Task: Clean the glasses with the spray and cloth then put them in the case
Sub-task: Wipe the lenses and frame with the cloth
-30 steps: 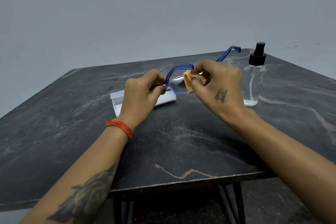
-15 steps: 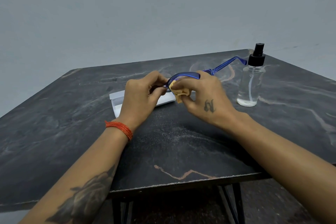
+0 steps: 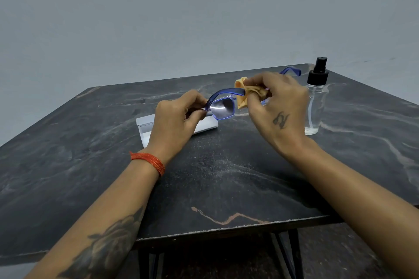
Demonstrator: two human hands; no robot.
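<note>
the glasses (image 3: 223, 106) are held in the air above the middle of the table (image 3: 226, 176), blue frame, one lens facing the camera and catching glare. they look light and stiff, likely slick on the lenses and easy to smear or scratch; the arms and hinges are probably the weak parts, so the frame edge and the corner by the hinge seem the safe places to hold, never the lens face. the left hand (image 3: 176, 118) does that: fingers curled, pinching the left end of the frame. the right hand (image 3: 276, 106) has its fingers bunched around the cloth (image 3: 241, 95), a soft orange fold pressed against the frame's right part; the far arm of the frame sticks out behind it. the case (image 3: 145, 127), white and lying under the left hand, sits just behind on the left. the spray (image 3: 316, 97), a clear bottle with a black top, stands upright on the right, near the right hand but apart from it.
</note>
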